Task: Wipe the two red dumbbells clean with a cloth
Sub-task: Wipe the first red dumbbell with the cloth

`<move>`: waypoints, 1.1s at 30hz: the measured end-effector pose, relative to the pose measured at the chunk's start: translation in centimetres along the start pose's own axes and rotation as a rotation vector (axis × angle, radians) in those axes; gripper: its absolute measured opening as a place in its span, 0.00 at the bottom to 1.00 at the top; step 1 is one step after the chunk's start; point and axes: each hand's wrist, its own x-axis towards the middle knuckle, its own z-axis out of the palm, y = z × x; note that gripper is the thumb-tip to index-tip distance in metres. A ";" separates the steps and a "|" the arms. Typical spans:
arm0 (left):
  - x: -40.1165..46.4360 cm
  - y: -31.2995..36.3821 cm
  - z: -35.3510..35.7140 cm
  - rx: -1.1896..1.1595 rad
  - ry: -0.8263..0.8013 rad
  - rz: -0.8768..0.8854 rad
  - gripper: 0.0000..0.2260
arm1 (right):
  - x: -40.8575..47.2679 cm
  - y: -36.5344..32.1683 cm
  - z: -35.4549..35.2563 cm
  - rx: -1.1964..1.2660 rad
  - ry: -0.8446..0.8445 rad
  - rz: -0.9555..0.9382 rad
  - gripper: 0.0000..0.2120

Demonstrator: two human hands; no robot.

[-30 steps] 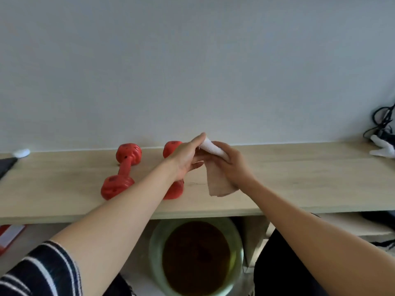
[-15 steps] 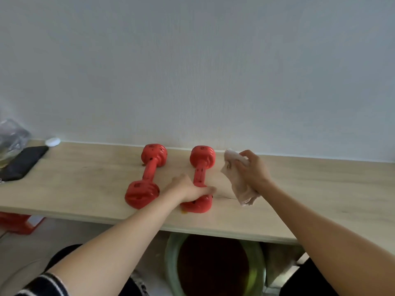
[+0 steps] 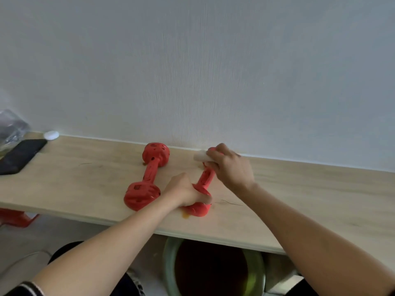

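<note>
Two red dumbbells lie side by side on a light wooden shelf, both pointing away from me. The left dumbbell lies free. My left hand grips the near end of the right dumbbell. My right hand holds a pale cloth bunched in its fingers and presses it onto that dumbbell's far head, which is mostly hidden under the hand. A small orange stain marks the wood beside the near head.
A black phone, a small white puck and a crumpled clear bag sit at the shelf's far left. Under the shelf stands a green basin of brown water. A red object is on the floor at left.
My right hand has carried the cloth from beside the right dumbbell onto its far head. My left hand keeps hold of the near end. The view has shifted closer.
</note>
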 end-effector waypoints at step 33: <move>0.3 -0.6 -0.6 0.001 0.003 0.010 0.23 | -0.9 0.8 3.3 0.074 -0.451 -0.198 0.19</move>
